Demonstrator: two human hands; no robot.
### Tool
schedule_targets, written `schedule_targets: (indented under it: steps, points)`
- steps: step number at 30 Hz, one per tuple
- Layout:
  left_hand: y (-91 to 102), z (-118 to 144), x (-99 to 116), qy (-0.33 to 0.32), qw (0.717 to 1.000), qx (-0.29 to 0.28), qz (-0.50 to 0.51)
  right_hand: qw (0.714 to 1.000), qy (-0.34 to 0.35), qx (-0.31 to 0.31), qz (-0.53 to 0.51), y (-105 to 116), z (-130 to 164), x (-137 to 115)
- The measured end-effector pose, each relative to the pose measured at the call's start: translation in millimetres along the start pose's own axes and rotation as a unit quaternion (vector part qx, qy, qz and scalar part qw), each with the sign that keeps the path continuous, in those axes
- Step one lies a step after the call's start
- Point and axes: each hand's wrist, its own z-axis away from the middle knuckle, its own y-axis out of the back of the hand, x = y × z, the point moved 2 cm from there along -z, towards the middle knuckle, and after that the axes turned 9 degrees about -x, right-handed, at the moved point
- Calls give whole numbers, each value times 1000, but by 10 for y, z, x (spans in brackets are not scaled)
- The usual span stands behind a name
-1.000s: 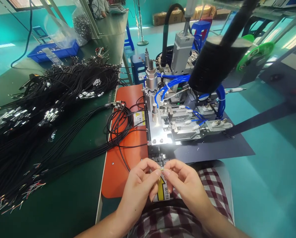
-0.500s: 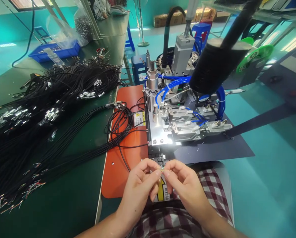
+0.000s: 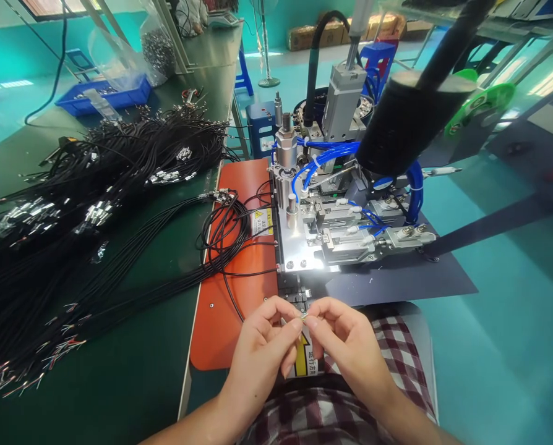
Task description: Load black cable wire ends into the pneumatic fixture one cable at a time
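Observation:
In the head view my left hand [image 3: 267, 349] and my right hand [image 3: 344, 343] meet fingertip to fingertip in front of the machine. Both pinch a tiny pale, shiny cable end [image 3: 304, 316]; its detail is too small to make out. One black cable [image 3: 231, 297] runs from the coil down behind my left hand. Just beyond the fingers is the near end of a dark track [image 3: 299, 295] on the metal machine [image 3: 299, 247]. Below the fingertips shows a yellow arrow label [image 3: 302, 358].
Left of the machine, coiled black cables [image 3: 225, 235] lie on an orange plate [image 3: 221, 340]. Heaps of black cables [image 3: 132, 148] with silver connectors cover the green table [image 3: 132, 395]. A blue tray [image 3: 132, 96] stands farther back. A black cylinder [image 3: 397, 130] overhangs the machine.
Both hands stay in nearly the same place, with the fingertips still together. The pinched piece shows slightly more between them. The view has shifted very slightly.

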Motion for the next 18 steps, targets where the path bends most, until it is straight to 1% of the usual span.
schedule_targets:
  steps: [8, 15, 18]
  points:
    - [13, -3, -79, 6, 1000, 2, 8, 1000, -3, -6, -3, 29, 12, 77]
    - [-20, -2, 29, -8, 1000, 3, 21, 999, -12, -14, -49, -57, -18, -57]
    - [-16, -5, 42, -9, 999, 7, 36, 999, -2, -10, -37, -71, -3, -46]
